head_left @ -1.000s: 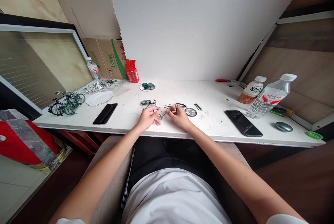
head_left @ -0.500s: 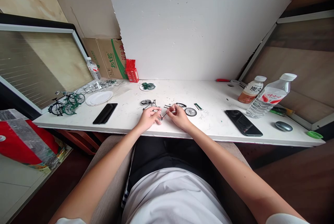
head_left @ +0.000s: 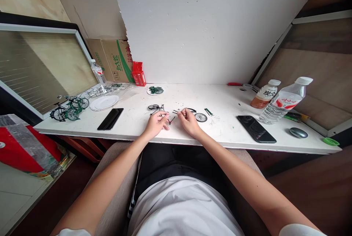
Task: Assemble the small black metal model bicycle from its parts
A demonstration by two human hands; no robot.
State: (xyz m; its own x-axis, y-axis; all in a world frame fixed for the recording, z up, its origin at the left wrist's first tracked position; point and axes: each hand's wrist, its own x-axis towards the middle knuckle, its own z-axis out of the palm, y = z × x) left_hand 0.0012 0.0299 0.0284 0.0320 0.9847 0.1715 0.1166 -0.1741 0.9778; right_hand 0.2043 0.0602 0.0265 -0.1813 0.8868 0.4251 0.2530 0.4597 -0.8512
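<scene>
My left hand (head_left: pixel 156 124) rests on the white table (head_left: pixel 225 133) near its front edge, fingers pinched on a small dark bicycle-model part (head_left: pixel 171 120) that sticks out to the right. My right hand (head_left: pixel 189 121) sits just right of that part, fingers curled near it; whether it holds anything is unclear. Beyond the hands lie a small wheel assembly (head_left: pixel 154 108), a spoked wheel (head_left: pixel 201 117) and a thin green piece (head_left: pixel 208 111).
Two black phones (head_left: pixel 110 118) (head_left: pixel 256 129) lie left and right. Finished green model bicycles (head_left: pixel 68 108), white plates (head_left: pixel 104 102) and a small bottle (head_left: pixel 97 72) stand at the left. Two bottles (head_left: pixel 284 101) (head_left: pixel 265 94), a grey mouse (head_left: pixel 298 132) and a green lid (head_left: pixel 330 141) are at the right. A white board (head_left: pixel 209 34) leans behind.
My right hand has drawn slightly away from the dark part, leaving it in my left hand's fingers. The view shifted a little.
</scene>
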